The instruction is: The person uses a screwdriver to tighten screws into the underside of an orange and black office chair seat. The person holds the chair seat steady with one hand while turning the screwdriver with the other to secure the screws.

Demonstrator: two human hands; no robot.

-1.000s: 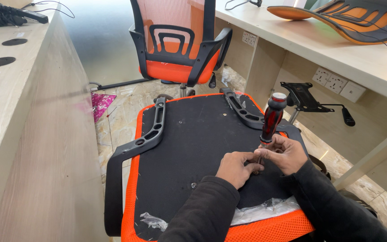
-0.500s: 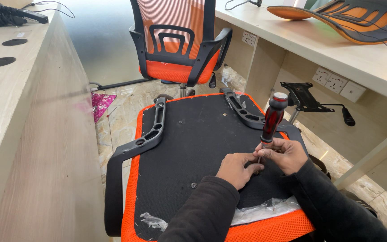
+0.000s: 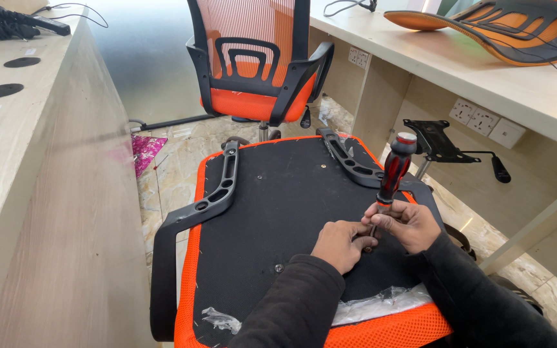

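Left armrest [image 3: 191, 219] is bolted along the left edge of the upturned orange seat base [image 3: 278, 206], and my left hand [image 3: 340, 243] is curled, pinching down at the screwdriver's tip near the front-right of the black underside. Right hand [image 3: 407, 222] is wrapped round the lower shaft of the red-black screwdriver [image 3: 391, 177], which stands nearly upright, handle leaning away to the right. Wooden desks either side, tiled floor, another orange chair [image 3: 256, 64] behind.

Upturned seat [image 3: 278, 212] lies between two desks, chair [image 3: 256, 71] behind it.
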